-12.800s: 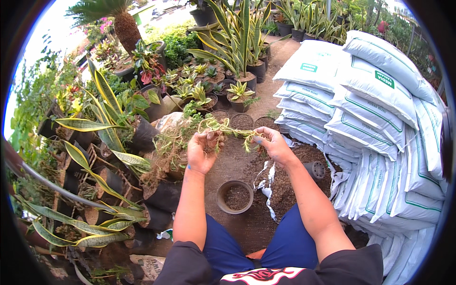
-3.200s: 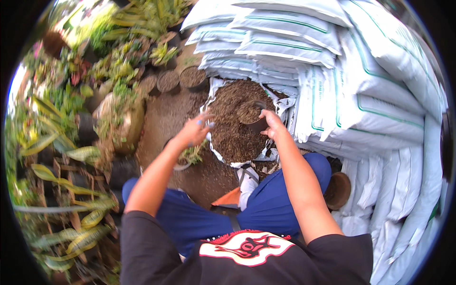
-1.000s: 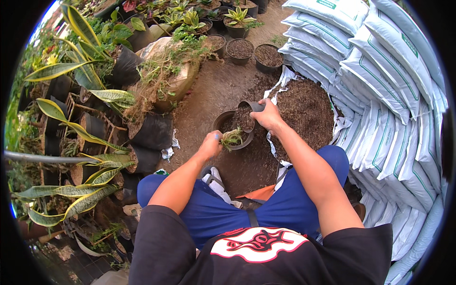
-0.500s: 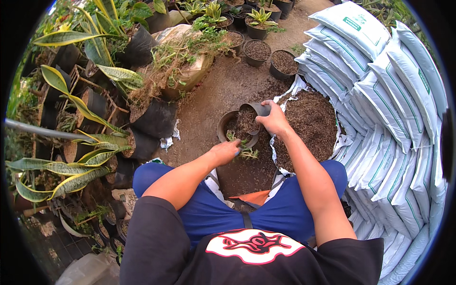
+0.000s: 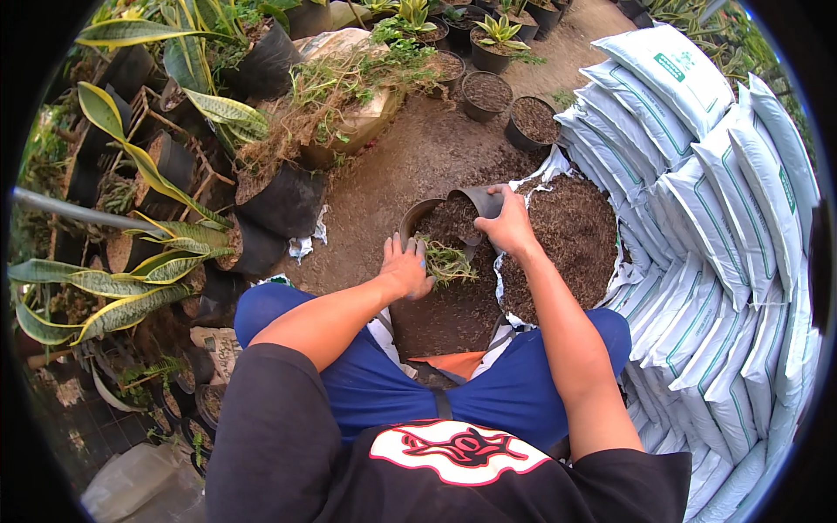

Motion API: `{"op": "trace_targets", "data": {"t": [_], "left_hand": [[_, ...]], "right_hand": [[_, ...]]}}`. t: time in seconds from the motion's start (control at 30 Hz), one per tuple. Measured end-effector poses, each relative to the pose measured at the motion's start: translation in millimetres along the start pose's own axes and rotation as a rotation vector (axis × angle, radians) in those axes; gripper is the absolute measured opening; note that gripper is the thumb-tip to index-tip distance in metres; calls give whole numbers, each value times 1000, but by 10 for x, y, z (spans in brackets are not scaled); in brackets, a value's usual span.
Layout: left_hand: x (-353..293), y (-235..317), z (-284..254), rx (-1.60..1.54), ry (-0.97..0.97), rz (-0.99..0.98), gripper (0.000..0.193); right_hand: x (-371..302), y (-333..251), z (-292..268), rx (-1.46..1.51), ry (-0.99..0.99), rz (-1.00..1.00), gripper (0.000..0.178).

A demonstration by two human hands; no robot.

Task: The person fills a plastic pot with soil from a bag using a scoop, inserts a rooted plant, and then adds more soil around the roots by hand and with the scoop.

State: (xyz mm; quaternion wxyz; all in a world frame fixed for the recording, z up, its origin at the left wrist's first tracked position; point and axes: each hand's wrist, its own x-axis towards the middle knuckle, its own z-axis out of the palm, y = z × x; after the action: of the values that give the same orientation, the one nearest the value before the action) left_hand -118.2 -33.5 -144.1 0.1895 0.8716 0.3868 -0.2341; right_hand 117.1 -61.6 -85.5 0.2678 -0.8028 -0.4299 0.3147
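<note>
Gripping a tilted pot [image 5: 482,201] at a wider pot [image 5: 416,218], the right hand [image 5: 507,222] risked spilling soil [image 5: 451,220] if it slipped; the left hand [image 5: 405,268], spread, seemingly empty, was beside greenery [image 5: 449,262].

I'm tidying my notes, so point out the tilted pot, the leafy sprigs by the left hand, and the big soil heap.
Tilted pot [image 5: 486,203]: head view, on its outer side wall.
Leafy sprigs [image 5: 447,261]: head view, on the middle of the leaves.
Soil heap [image 5: 571,240]: head view, near its middle.
</note>
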Motion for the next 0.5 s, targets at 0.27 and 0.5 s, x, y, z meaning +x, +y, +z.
{"op": "trace_targets", "data": {"t": [0.27, 0.5], "left_hand": [[39, 61, 35, -55, -274, 134, 88], [130, 85, 140, -69, -326, 211, 89]], "right_hand": [[36, -85, -2, -20, -34, -25, 70], [20, -63, 49, -19, -15, -72, 68]]}}
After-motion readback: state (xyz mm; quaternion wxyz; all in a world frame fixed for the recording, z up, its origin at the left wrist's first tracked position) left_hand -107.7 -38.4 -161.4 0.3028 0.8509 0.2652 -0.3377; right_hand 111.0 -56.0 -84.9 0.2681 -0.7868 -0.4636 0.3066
